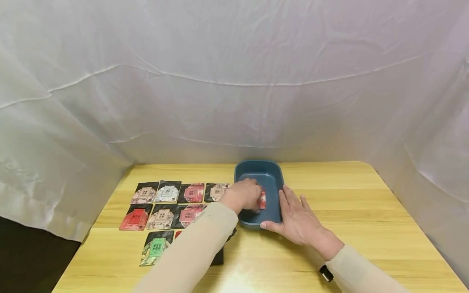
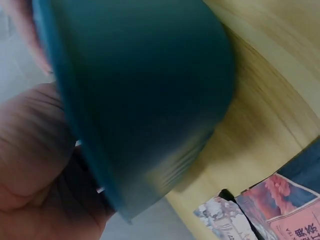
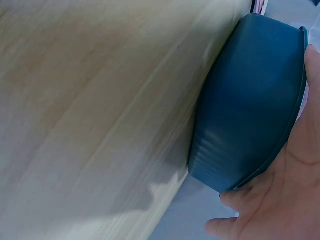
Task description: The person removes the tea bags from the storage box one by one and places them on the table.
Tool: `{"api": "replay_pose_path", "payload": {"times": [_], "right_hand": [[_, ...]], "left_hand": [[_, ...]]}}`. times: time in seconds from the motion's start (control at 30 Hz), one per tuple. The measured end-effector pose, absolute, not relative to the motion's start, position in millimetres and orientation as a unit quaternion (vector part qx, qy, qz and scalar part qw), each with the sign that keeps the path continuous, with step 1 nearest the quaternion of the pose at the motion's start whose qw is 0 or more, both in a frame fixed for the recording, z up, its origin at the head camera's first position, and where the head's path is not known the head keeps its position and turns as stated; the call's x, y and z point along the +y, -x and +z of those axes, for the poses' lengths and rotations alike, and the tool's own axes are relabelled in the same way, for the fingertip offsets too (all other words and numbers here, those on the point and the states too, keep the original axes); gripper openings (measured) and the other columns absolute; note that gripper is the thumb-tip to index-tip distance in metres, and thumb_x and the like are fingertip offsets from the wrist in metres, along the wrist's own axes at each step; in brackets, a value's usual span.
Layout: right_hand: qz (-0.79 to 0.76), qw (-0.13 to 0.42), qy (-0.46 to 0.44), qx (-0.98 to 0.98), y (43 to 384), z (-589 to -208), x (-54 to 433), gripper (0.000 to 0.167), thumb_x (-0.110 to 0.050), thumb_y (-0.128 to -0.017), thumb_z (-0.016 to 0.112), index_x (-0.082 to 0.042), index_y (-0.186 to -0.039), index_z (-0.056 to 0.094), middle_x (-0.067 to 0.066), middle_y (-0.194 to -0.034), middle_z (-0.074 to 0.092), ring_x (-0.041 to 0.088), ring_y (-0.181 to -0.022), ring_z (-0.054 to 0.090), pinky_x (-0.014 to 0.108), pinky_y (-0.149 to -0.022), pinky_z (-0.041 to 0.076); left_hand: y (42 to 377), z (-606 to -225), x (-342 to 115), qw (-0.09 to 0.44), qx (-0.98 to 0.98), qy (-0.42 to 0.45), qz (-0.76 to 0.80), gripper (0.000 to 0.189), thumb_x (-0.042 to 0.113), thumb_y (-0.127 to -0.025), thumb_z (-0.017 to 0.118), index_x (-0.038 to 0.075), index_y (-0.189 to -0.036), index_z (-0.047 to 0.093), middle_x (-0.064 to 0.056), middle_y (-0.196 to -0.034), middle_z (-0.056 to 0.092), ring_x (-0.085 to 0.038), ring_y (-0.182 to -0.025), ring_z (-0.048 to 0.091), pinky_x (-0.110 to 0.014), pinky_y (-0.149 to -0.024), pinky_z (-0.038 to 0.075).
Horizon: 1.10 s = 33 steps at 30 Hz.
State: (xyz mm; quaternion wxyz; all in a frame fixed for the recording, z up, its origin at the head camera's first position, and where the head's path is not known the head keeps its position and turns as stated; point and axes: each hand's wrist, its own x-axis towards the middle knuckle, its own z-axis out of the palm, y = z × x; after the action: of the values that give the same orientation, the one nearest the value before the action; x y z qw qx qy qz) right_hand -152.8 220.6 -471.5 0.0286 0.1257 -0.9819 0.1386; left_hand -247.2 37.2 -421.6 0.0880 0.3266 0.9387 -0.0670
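My left hand point(image 1: 247, 195) reaches down inside a blue rectangular tray point(image 1: 276, 171), its fingers bent at a small red-and-white sachet point(image 1: 262, 200). Most of that sachet is hidden behind the fingers. On the tray's right side, my right hand point(image 1: 298, 219) rests with its fingers straight along the rim and the thumb at the near corner. In the right wrist view, the right palm point(image 3: 285, 185) lies close against the tray's outer wall point(image 3: 250, 100). The left wrist view has the tray's other wall point(image 2: 150, 75) in front of part of the left hand point(image 2: 40, 150).
Left of the tray, several flat black sachets with coloured labels lie in rows, among them a red one point(image 1: 136, 217), a white one point(image 1: 167, 191) and a green one point(image 1: 157, 247). A black object point(image 1: 218, 257) shows partly under the left sleeve. Pale cloth point(image 1: 234, 114) hangs behind the wooden table point(image 1: 329, 183).
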Motion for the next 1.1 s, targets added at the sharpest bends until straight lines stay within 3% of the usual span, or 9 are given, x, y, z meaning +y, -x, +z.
{"api": "replay_pose_path", "payload": {"times": [0.27,0.57,0.77,1.1], "right_hand": [[0.141,0.024,-0.124,-0.982,151.5,-470.9,219.7,0.124,-0.086,-0.088,0.054,0.009,-0.163,0.023,0.030,-0.171,0.019,0.044,-0.160,0.022,0.072,-0.123,0.021],[0.139,0.026,-0.124,-0.982,150.8,-470.5,219.8,0.126,-0.089,-0.087,0.050,0.009,-0.163,0.023,0.030,-0.171,0.019,0.044,-0.159,0.024,0.073,-0.123,0.022],[0.137,0.026,-0.123,-0.983,151.1,-470.1,219.3,0.122,-0.083,-0.089,0.056,0.009,-0.162,0.024,0.031,-0.171,0.020,0.045,-0.158,0.025,0.074,-0.122,0.022],[0.140,0.019,-0.122,-0.982,150.8,-468.9,219.4,0.124,-0.085,-0.089,0.054,0.009,-0.163,0.022,0.031,-0.171,0.018,0.045,-0.158,0.025,0.076,-0.121,0.020]], "left_hand": [[252.3,-427.2,40.3,0.105,0.943,-0.302,-0.094,0.067,0.051,-0.084,0.087,0.018,-0.138,0.067,-0.005,-0.135,0.066,-0.024,-0.126,0.060,-0.042,-0.109,0.052],[255.9,-431.1,41.7,0.106,0.946,-0.297,-0.080,0.058,0.049,-0.081,0.090,0.017,-0.123,0.068,-0.001,-0.118,0.074,-0.018,-0.106,0.067,-0.039,-0.097,0.057],[255.0,-430.9,41.1,0.103,0.946,-0.300,-0.073,0.053,0.049,-0.081,0.090,0.019,-0.119,0.068,0.000,-0.117,0.073,-0.019,-0.107,0.067,-0.041,-0.100,0.056],[254.2,-430.3,40.1,0.099,0.942,-0.313,-0.069,0.066,0.047,-0.082,0.089,0.018,-0.136,0.064,-0.001,-0.119,0.072,-0.018,-0.106,0.066,-0.039,-0.097,0.057]]}}
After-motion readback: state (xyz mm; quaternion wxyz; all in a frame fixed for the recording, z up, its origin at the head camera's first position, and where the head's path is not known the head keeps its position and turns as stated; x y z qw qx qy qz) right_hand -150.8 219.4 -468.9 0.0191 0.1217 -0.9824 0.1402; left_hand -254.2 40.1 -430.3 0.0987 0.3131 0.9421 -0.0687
